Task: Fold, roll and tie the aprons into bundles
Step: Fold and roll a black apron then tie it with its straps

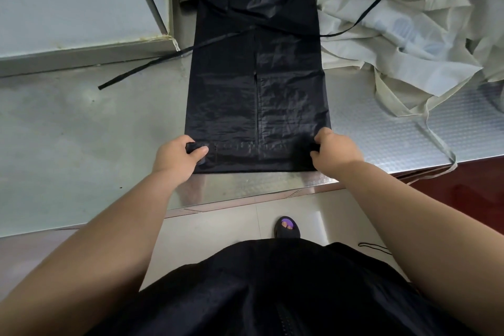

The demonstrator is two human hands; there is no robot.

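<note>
Black apron [256,84]: thin, limp, slick; folded long on bench [81,131]. Left hand [177,155], right hand [335,153] pinch near-hem corners; best hold for rolling.

— Where does the folded apron [256,76] lie?
— Flat on the counter [81,131], in the middle, running lengthwise away from the person.
— And the hands?
— The left hand [177,157] grips its near left corner, the right hand [335,153] its near right corner.
— What's beside it?
— A heap of aprons [395,35] to the right, up against its far right edge. One tie [141,68] trails out left across the counter.
</note>
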